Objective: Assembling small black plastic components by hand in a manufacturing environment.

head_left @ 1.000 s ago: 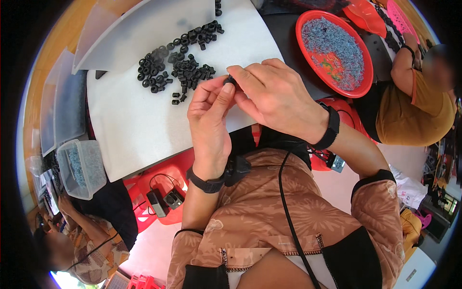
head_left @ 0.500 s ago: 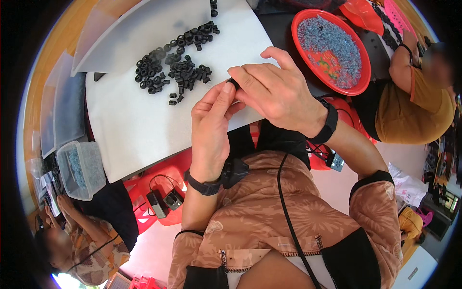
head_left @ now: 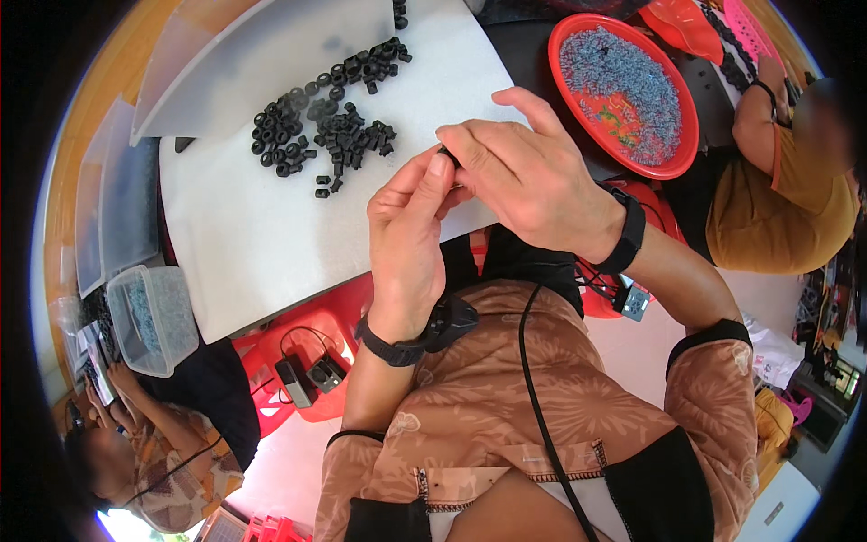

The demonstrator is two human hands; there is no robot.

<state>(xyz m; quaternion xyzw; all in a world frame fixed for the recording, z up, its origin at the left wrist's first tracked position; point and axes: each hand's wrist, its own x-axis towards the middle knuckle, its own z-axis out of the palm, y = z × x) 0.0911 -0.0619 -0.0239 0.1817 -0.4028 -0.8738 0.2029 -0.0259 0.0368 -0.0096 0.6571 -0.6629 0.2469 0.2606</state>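
Note:
Between the fingertips of both hands sits a small black part (head_left: pixel 449 156), mostly covered by my fingers. My left hand (head_left: pixel 408 217) pinches it with thumb and forefinger from the left. From the right, my right hand (head_left: pixel 533 185) closes thumb and fingers on the same part, its little finger lifted away. Beyond the hands, a loose heap of small black ring-shaped and blocky parts (head_left: pixel 352 135) lies on the white tabletop (head_left: pixel 262 244).
A red basin (head_left: pixel 691 144) of small blue-grey pieces stands at the far right. Translucent plastic sheets (head_left: pixel 208 90) rise at the far left, with a clear tub (head_left: pixel 185 339) of similar pieces below. Co-workers sit on both sides. Red stools (head_left: pixel 316 339) are under the table.
Both hands have shifted slightly to the right together, still pinching the small black part. The heap on the table looks the same.

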